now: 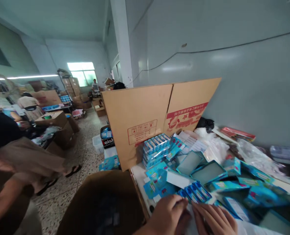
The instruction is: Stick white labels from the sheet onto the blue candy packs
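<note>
Low in the view, my left hand (pixel 168 213) is closed, with thumb and forefinger drawn together. My right hand (pixel 214 218) is beside it, its fingers bent and held close together. Both hands meet around something pale that they mostly hide; I cannot make out what it is. Just beyond my fingertips is an opened box (pixel 196 192) with a row of blue packs in it. Flat blue printed cartons (pixel 159 184) lie left of it. Open blue box trays (pixel 210 173) are heaped to the right. A stack of wrapped blue boxes (pixel 156 150) stands behind.
A large cardboard panel (pixel 145 111) stands upright at the table's back left. Below the table's left edge is a big open brown container (pixel 95 202). Clear plastic bags (pixel 257 156) lie along the wall. A person (pixel 19 140) is on the left, with others farther off.
</note>
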`<state>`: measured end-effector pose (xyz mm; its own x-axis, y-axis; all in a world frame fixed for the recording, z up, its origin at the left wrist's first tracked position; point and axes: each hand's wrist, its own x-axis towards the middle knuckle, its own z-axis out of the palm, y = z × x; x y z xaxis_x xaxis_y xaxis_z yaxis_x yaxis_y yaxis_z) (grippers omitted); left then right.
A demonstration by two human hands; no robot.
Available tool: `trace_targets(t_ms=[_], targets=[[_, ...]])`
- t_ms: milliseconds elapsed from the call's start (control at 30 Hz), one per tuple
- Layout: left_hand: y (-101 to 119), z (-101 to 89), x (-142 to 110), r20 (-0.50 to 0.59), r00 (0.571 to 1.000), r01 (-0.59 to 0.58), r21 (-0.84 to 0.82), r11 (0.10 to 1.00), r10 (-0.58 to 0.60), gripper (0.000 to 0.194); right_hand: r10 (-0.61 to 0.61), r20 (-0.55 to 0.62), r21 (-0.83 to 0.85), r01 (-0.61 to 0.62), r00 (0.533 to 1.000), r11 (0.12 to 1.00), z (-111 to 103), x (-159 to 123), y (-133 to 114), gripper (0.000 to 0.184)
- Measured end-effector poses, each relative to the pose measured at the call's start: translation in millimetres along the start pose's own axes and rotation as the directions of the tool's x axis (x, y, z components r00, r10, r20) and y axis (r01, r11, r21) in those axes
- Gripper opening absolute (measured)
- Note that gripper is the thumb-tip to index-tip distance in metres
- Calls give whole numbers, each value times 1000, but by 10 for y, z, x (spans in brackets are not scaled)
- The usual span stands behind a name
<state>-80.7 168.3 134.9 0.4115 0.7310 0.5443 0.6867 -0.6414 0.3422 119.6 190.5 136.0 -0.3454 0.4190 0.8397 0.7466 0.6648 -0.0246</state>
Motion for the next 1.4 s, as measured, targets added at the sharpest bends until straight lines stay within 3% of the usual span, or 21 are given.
trace_targets(t_ms=[133,233,300,367,467,600,800,967,1133,1300,1400], targets=[[-22,-72,30,18,1000,24,-130,991,-22,33,247,119,39,-253,962,967,-102,179,-247,12],[-132,23,47,57,998,36,-303,952,-20,35,385,165,42,-397,908,917,-108,273,-328,17],[-231,131,91,42,998,55,-330,942,-44,43,460,212,25,-475,862,879,-62,286,-308,18],[-315,235,154,78,995,89,-347,934,-66,42,518,251,-3,-534,818,845,-15,268,-264,18],[-380,330,227,76,997,48,-397,916,-19,35,580,280,-24,-598,765,801,16,242,-222,17],[-405,385,237,50,999,23,-444,896,-1,34,627,295,-33,-649,721,760,24,247,-211,17],[-459,419,224,25,1000,6,-487,874,7,29,604,259,-29,-619,754,785,24,260,-208,19],[-482,442,288,113,992,113,-523,845,-63,44,572,232,-66,-574,786,816,-6,236,-224,20],[-522,529,340,133,991,96,-517,851,-31,38,551,204,-76,-548,809,833,36,236,-201,20],[-446,459,158,292,953,220,-501,837,-75,46,466,184,-71,-461,865,884,14,118,-219,18],[-489,620,120,367,922,326,-557,764,-125,51,352,99,-69,-346,931,936,143,-119,-71,14]])
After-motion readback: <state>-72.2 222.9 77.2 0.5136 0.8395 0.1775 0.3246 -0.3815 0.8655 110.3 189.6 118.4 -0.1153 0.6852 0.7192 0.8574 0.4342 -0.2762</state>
